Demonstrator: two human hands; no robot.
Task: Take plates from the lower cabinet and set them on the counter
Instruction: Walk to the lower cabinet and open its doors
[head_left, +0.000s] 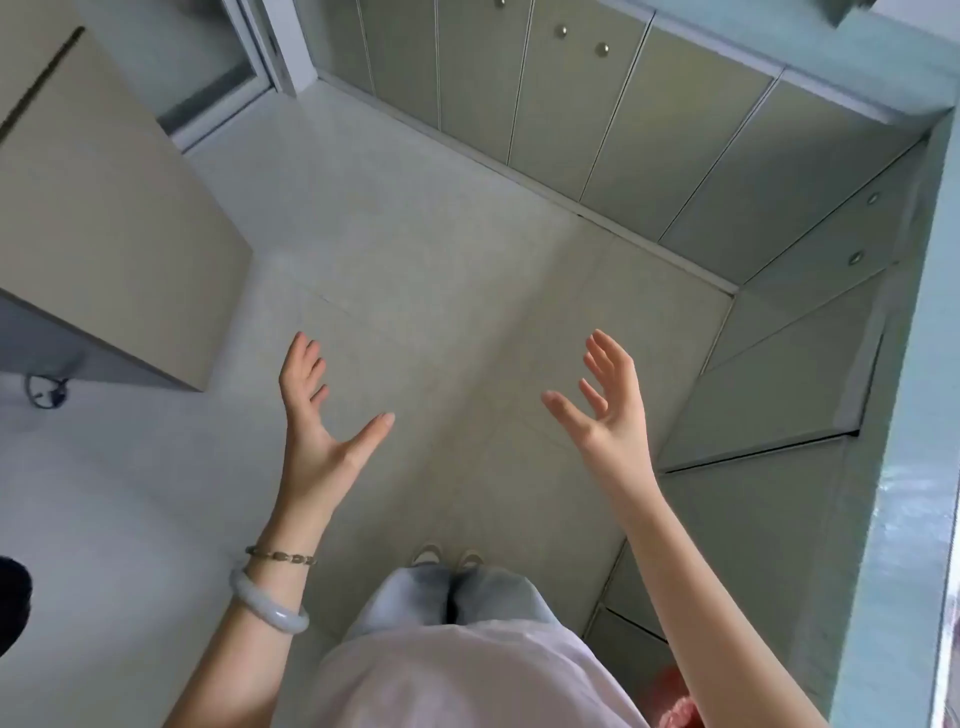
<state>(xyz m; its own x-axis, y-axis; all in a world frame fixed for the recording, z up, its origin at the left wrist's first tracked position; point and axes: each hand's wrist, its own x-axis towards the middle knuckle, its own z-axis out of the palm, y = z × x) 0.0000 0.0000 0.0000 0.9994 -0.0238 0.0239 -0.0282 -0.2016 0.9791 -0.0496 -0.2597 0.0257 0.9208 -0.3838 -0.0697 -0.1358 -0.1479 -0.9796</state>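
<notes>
Head view, looking steeply down: both bare forearms reach forward from the bottom edge, raised in front of the body over the pale tiled floor. The left hand is held edge-on with the palm turned inward toward the other hand, thumb swung wide to the right and the four fingers stretched up and slightly spread; it grips nothing. Its wrist carries a thin chain bracelet and, just below that, a pale bangle. The right hand mirrors it, palm facing inward, thumb pointing left, fingers loosely fanned and a little curled, also empty. The two hands are well apart, with bare floor between them.

Lower cabinet doors with small round knobs run along the far wall and turn the corner down the right side; all look closed, so the plates cannot be seen. A pale blue counter edge runs down the right margin above those doors. To the left stands a beige cabinet block. Below the hands, light trousers and two shoe tips show.
</notes>
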